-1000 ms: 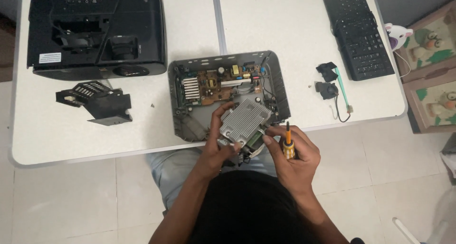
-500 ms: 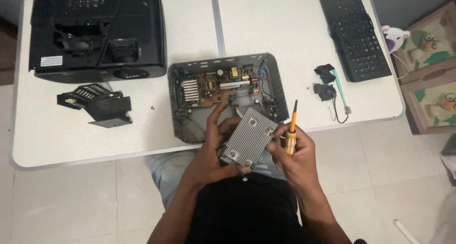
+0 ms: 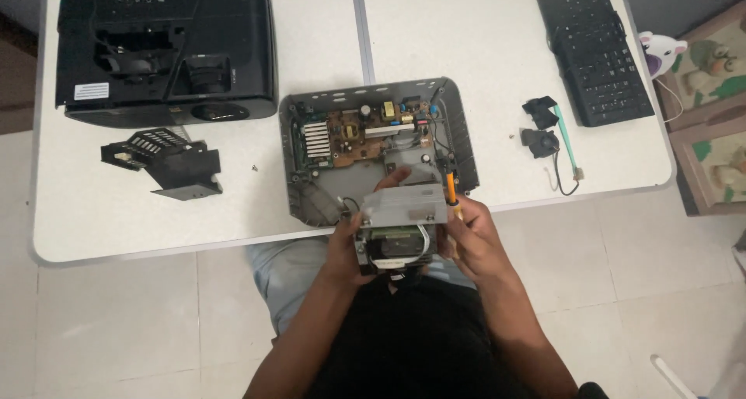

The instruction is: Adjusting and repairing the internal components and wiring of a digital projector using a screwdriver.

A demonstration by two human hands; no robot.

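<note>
My left hand (image 3: pixel 347 247) grips the left side of a grey metal module (image 3: pixel 400 228) with a dark fan and wires on its underside, held above the table's front edge. My right hand (image 3: pixel 466 232) steadies the module's right side and also holds an orange-handled screwdriver (image 3: pixel 450 188), its tip pointing away from me. Just beyond the module lies an open grey device base (image 3: pixel 311 193) with a brown circuit board (image 3: pixel 365 128) and a finned heat sink inside.
A black projector housing (image 3: pixel 163 49) sits at the back left, with a loose black plastic part (image 3: pixel 167 162) in front of it. A black keyboard (image 3: pixel 594 49) lies at the back right, near small black parts and a teal tool (image 3: pixel 548 131). The white table edge (image 3: pixel 155 247) is close.
The grey module has been turned over from its flat ribbed face to an edge-on view showing the fan and wires, and moved slightly nearer the device base. The screwdriver stays in my right hand.
</note>
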